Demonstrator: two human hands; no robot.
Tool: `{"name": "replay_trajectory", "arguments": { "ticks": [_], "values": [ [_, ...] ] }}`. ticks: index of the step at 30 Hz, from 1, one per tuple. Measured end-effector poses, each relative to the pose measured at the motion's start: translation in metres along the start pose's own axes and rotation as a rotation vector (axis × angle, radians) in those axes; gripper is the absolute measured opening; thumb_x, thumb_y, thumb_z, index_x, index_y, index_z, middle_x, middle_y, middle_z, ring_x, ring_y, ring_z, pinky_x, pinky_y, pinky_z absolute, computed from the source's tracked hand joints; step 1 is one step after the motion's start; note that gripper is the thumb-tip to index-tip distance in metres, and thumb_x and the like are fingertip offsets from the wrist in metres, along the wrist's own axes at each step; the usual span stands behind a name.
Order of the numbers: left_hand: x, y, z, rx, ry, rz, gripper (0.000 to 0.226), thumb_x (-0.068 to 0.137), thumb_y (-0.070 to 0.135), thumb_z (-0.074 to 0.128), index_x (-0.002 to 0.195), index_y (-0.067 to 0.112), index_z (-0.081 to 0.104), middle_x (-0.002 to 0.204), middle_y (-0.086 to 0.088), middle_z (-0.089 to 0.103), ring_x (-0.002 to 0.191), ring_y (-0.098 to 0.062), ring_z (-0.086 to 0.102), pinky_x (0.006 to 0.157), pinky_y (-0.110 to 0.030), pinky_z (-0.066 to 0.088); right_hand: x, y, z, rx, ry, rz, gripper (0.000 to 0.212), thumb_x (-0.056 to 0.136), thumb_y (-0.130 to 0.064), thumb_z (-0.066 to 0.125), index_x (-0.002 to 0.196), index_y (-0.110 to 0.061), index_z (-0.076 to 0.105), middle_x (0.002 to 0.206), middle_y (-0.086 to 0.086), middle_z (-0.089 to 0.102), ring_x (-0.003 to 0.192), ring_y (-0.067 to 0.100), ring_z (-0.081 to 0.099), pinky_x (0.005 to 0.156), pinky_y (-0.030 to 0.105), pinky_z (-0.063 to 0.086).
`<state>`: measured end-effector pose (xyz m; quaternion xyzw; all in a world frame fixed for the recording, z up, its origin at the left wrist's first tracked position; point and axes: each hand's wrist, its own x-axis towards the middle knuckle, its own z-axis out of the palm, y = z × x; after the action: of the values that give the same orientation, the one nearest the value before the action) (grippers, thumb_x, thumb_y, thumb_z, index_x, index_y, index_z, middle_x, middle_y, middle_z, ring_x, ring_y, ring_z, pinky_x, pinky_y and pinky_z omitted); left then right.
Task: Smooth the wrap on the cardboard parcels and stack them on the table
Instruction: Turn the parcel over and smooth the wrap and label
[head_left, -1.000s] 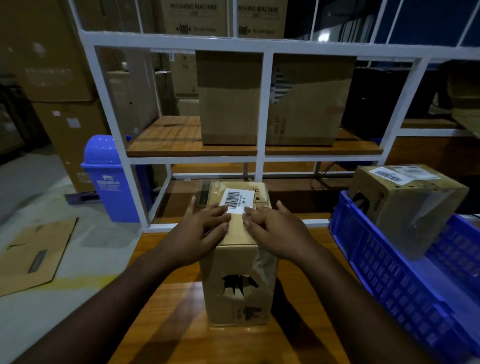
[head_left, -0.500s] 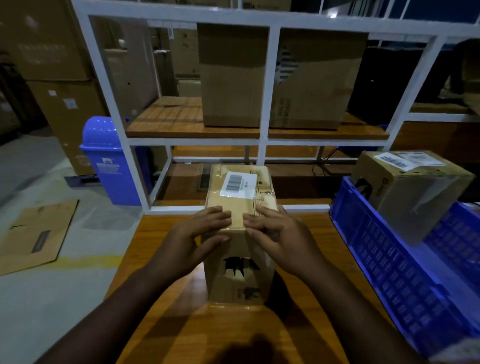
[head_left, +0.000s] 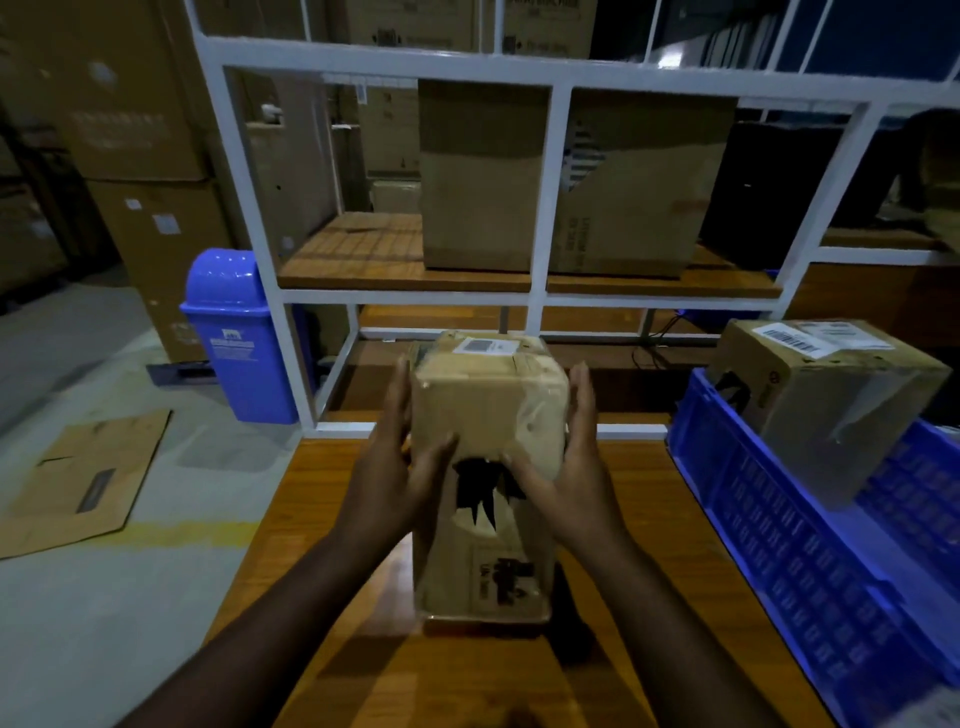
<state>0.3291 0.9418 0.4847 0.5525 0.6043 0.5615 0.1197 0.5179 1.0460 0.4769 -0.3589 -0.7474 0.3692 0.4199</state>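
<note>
A tall cardboard parcel (head_left: 488, 410) in clear wrap stands on the wooden table (head_left: 332, 519), with a barcode label on its top and a torn hole in its front face. My left hand (head_left: 400, 462) lies flat against its left side, thumb on the front. On the other side my right hand (head_left: 561, 462) presses with straight fingers, its thumb also on the front near the hole. A second wrapped parcel (head_left: 826, 400) with white labels sits tilted in the blue crate (head_left: 810, 561) at the right.
A white metal rack (head_left: 540, 182) with wooden shelves holds two large cartons (head_left: 483, 176) just behind the table. A blue swing-lid bin (head_left: 234, 332) stands on the floor to the left, and a flattened carton (head_left: 78, 478) lies near it. More stacked cartons fill the back.
Both hands slid off the parcel's top, down over its front edge, and spread apart to its two sides. The parcel stayed standing on the table.
</note>
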Motion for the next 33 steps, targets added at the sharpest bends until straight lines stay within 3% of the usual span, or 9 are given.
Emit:
{"name": "replay_trajectory", "arguments": {
  "ticks": [4,11,14,15,16,18,20,28,33],
  "values": [
    [0.043,0.012,-0.002,0.350,-0.025,0.074,0.090,0.086,0.049,0.075,0.159,0.042,0.024,0.170,0.009,0.016,0.148,-0.015,0.034,0.103,-0.028,0.044,0.046,-0.022,-0.009,-0.377,-0.079,-0.082,0.126,0.081,-0.044,0.086,0.159,-0.055,-0.012,0.173,-0.018,-0.013,0.149,0.017,0.028,0.094,0.032,0.041],
    [0.075,-0.013,0.009,0.497,-0.084,-0.098,0.078,0.086,0.032,0.077,0.155,0.030,0.041,0.161,-0.006,0.036,0.132,-0.022,0.051,0.089,-0.023,0.044,0.084,-0.013,0.004,-0.518,-0.179,0.012,0.091,0.090,-0.044,0.078,0.164,-0.033,0.026,0.170,0.005,0.024,0.138,0.030,0.050,0.099,0.037,0.052],
    [0.085,-0.021,0.019,0.577,-0.260,-0.167,0.057,0.089,0.035,0.075,0.142,0.026,0.056,0.136,-0.007,0.061,0.105,-0.016,0.062,0.084,-0.032,0.057,0.087,0.000,0.010,-0.517,-0.316,0.133,0.072,0.097,-0.035,0.070,0.160,-0.029,0.035,0.156,0.012,0.045,0.127,0.028,0.058,0.097,0.041,0.057],
    [0.085,-0.026,0.023,0.603,-0.347,-0.220,0.055,0.093,0.039,0.072,0.143,0.025,0.055,0.139,-0.010,0.060,0.111,-0.020,0.062,0.090,-0.039,0.058,0.083,0.005,0.014,-0.536,-0.370,0.155,0.066,0.100,-0.034,0.067,0.159,-0.029,0.037,0.159,0.013,0.042,0.130,0.029,0.056,0.101,0.043,0.056],
    [0.084,-0.032,0.026,0.631,-0.422,-0.272,0.058,0.096,0.042,0.066,0.149,0.025,0.049,0.152,-0.016,0.048,0.128,-0.027,0.056,0.102,-0.043,0.053,0.080,0.011,0.019,-0.577,-0.397,0.143,0.064,0.101,-0.036,0.064,0.159,-0.030,0.037,0.166,0.012,0.030,0.140,0.031,0.047,0.107,0.044,0.051],
    [0.080,-0.041,0.032,0.660,-0.478,-0.260,0.062,0.102,0.043,0.056,0.159,0.029,0.034,0.171,-0.013,0.009,0.156,-0.035,0.015,0.123,-0.051,0.028,0.077,0.019,0.029,-0.664,-0.376,0.033,0.067,0.101,-0.041,0.064,0.161,-0.037,0.034,0.175,0.000,0.006,0.157,0.029,0.019,0.118,0.049,0.037],
    [0.076,-0.048,0.036,0.616,-0.468,-0.159,0.058,0.105,0.032,0.052,0.159,0.032,0.033,0.173,-0.003,0.005,0.159,-0.027,-0.003,0.127,-0.055,0.011,0.080,0.022,0.034,-0.672,-0.386,-0.051,0.066,0.099,-0.044,0.065,0.159,-0.038,0.038,0.175,-0.005,0.012,0.159,0.026,0.013,0.119,0.049,0.033],
    [0.083,-0.056,0.037,0.358,-0.297,-0.175,0.048,0.096,0.003,0.061,0.143,0.013,0.059,0.161,0.001,0.042,0.155,-0.017,0.024,0.127,-0.040,0.022,0.091,0.031,0.044,-0.545,-0.241,-0.010,0.044,0.095,-0.041,0.074,0.137,-0.029,0.068,0.155,0.006,0.053,0.139,0.029,0.051,0.109,0.044,0.048],
    [0.070,-0.040,0.021,0.401,-0.323,-0.010,0.029,0.101,0.033,0.055,0.125,0.028,0.070,0.133,0.010,0.064,0.132,-0.006,0.052,0.121,-0.055,0.014,0.081,0.009,0.029,-0.670,-0.174,-0.216,0.020,0.094,-0.035,0.072,0.112,-0.028,0.076,0.119,-0.002,0.070,0.120,0.021,0.059,0.095,0.041,0.053]
  ]
}}
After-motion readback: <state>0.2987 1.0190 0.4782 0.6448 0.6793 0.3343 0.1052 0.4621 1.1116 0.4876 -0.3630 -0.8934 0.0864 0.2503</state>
